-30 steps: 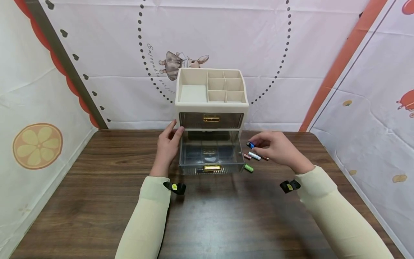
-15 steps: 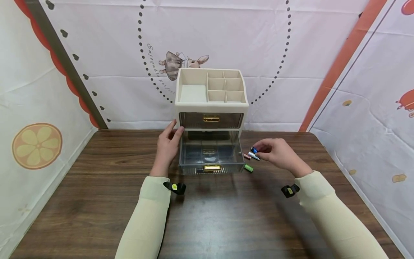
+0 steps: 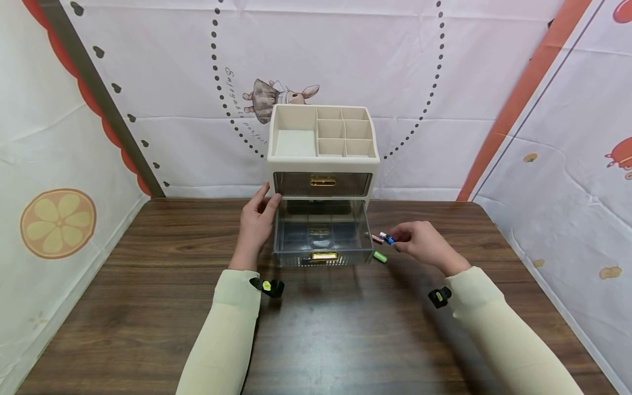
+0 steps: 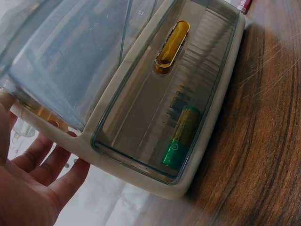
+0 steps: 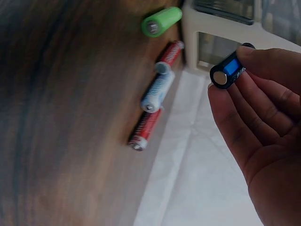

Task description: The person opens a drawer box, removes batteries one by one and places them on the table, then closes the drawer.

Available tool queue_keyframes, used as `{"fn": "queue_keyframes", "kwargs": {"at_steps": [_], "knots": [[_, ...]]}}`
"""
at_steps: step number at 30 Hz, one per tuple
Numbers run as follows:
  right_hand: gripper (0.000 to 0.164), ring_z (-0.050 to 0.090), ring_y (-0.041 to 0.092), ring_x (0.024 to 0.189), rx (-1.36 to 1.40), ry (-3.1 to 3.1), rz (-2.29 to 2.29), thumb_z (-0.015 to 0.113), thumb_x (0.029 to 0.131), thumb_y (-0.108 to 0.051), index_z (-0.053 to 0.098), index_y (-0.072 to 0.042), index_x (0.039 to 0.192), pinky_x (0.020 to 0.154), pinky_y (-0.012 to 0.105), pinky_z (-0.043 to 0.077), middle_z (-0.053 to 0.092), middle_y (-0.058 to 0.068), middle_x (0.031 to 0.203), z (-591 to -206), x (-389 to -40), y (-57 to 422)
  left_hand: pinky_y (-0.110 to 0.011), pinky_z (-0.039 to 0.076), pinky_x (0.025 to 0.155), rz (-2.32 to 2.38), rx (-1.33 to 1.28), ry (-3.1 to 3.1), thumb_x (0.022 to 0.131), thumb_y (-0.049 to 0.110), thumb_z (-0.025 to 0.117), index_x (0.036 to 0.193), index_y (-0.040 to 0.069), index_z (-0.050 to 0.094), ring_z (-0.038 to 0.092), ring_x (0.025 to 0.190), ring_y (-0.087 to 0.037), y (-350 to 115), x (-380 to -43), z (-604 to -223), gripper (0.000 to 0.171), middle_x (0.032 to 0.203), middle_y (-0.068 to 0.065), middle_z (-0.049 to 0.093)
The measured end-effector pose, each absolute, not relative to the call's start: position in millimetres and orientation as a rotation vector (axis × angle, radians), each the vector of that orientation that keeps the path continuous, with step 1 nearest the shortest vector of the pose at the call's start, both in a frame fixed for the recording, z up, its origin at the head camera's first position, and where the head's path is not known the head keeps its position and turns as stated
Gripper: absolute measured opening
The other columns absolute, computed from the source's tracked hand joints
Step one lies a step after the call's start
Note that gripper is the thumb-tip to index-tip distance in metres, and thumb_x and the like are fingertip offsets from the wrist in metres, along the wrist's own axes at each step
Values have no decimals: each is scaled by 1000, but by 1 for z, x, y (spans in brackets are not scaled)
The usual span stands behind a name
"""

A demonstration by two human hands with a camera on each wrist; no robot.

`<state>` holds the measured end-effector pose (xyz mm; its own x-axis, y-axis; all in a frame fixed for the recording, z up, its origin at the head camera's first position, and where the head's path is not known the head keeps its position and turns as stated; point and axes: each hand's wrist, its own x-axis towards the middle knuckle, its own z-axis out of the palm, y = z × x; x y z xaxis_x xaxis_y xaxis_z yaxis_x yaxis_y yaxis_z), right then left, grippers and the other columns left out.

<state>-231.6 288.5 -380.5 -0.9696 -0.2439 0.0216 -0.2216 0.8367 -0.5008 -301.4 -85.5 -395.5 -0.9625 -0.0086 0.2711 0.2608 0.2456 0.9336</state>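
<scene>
A cream desktop organizer (image 3: 323, 160) stands at the back middle of the table, its clear middle drawer (image 3: 323, 256) pulled out. My left hand (image 3: 255, 227) rests at its left side, thumb near the front corner and fingertips touching the side. A green-and-gold battery (image 4: 181, 136) shows through the lower drawer front in the left wrist view. Between thumb and fingers, my right hand (image 3: 424, 247) pinches a dark battery with a blue band (image 5: 231, 67), above the table. Near it lie a green battery (image 5: 161, 21), a white-and-blue battery (image 5: 158, 92) and two red batteries (image 5: 170, 56).
The organizer's top has several compartments (image 3: 344, 129), and its upper drawer (image 3: 323, 184) is closed. Behind it hangs a printed white cloth (image 3: 326, 49). The brown wood-grain table (image 3: 321, 323) extends toward me and to both sides.
My right hand has moved down and slightly toward me, still pinching the blue-banded battery, which now partly covers the white battery in the head view. The left hand and the drawer stay put.
</scene>
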Motion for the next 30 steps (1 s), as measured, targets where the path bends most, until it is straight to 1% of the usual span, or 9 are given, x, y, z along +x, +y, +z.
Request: {"fn": "queue_keyframes", "kwargs": {"at_steps": [6, 11, 17, 24, 30], "knots": [[14, 65, 16, 82, -362, 2940, -775, 70, 87, -7, 72, -5, 101, 69, 34, 54, 71, 5, 89, -390, -232, 292, -44, 47, 90, -1790, -232, -2294, 93, 55, 55, 148, 26, 42, 59, 110, -27, -85, -302, -397, 63, 121, -15, 65], [14, 65, 15, 79, -374, 2938, -737, 70, 85, -3, 73, -3, 99, 67, 32, 53, 72, 7, 87, -397, -234, 292, -44, 47, 90, -1786, -232, -2286, 94, 53, 55, 148, 25, 42, 59, 110, -27, -85, -303, -398, 63, 120, -16, 64], [13, 63, 13, 75, -411, 2948, -665, 73, 82, -5, 74, -3, 95, 66, 31, 51, 72, 7, 84, -403, -235, 290, -43, 47, 88, -1785, -232, -2284, 94, 53, 55, 148, 26, 42, 58, 107, -27, -86, -303, -399, 62, 119, -16, 64], [16, 64, 14, 77, -407, 2951, -556, 71, 83, -6, 74, -2, 98, 69, 34, 53, 72, 7, 86, -407, -237, 287, -44, 47, 90, -1783, -237, -2292, 94, 53, 55, 147, 28, 42, 58, 109, -27, -86, -304, -399, 61, 120, -15, 64], [14, 65, 14, 77, -429, 2968, -528, 72, 82, -7, 75, -3, 95, 70, 36, 53, 73, 5, 84, -409, -238, 285, -46, 46, 94, -1800, -222, -2309, 96, 47, 55, 148, 28, 40, 57, 113, -28, -86, -304, -397, 57, 124, -16, 63]]}}
